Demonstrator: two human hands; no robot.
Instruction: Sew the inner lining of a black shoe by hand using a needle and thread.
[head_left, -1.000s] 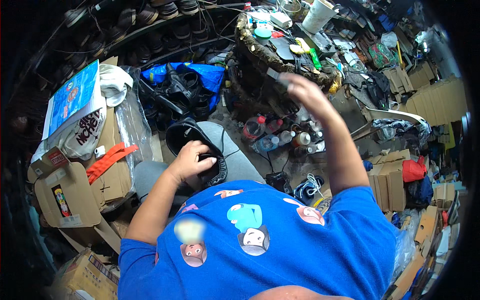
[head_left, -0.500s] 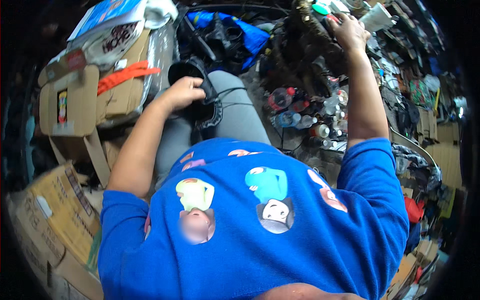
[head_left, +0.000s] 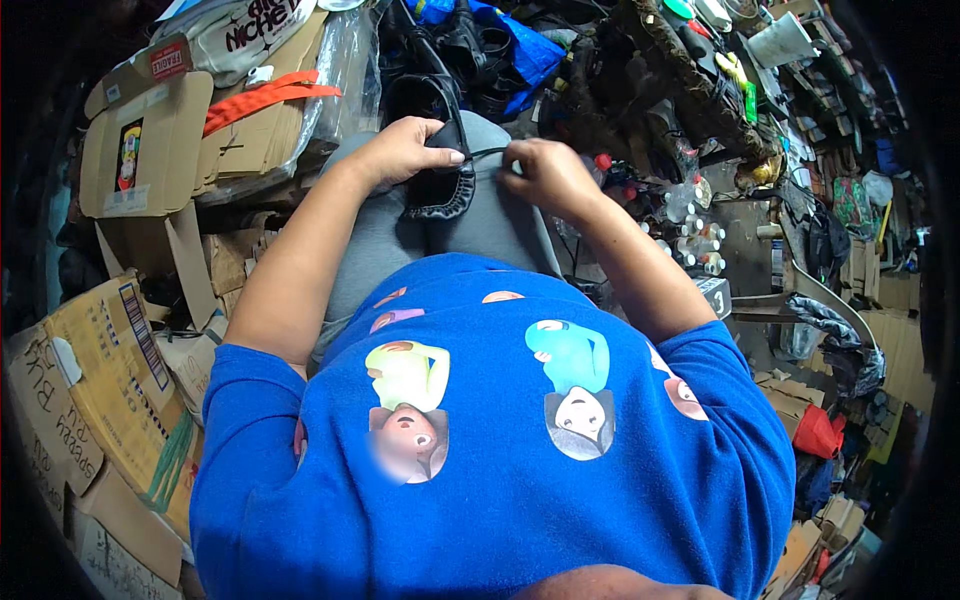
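A black leather piece (head_left: 438, 190) with a stitched curved edge lies on my lap, over grey trousers (head_left: 480, 225). My left hand (head_left: 400, 150) presses down on its left side, thumb across the top. My right hand (head_left: 545, 175) is pinched on a thin black strap or thread (head_left: 487, 152) running from the piece. The two hands are close together above my knees. My blue printed shirt (head_left: 500, 440) fills the lower half of the view.
Flattened cardboard boxes (head_left: 150, 140) and an orange strap (head_left: 265, 95) are stacked at my left. More black leather goods and a blue bag (head_left: 510, 45) lie ahead. A cluttered workbench (head_left: 700, 70) and small bottles (head_left: 700, 240) stand at the right.
My right hand came down from the cluttered bench at the upper right to my lap and pinched the strap. My left hand stayed on the black leather piece. The view tilted downward.
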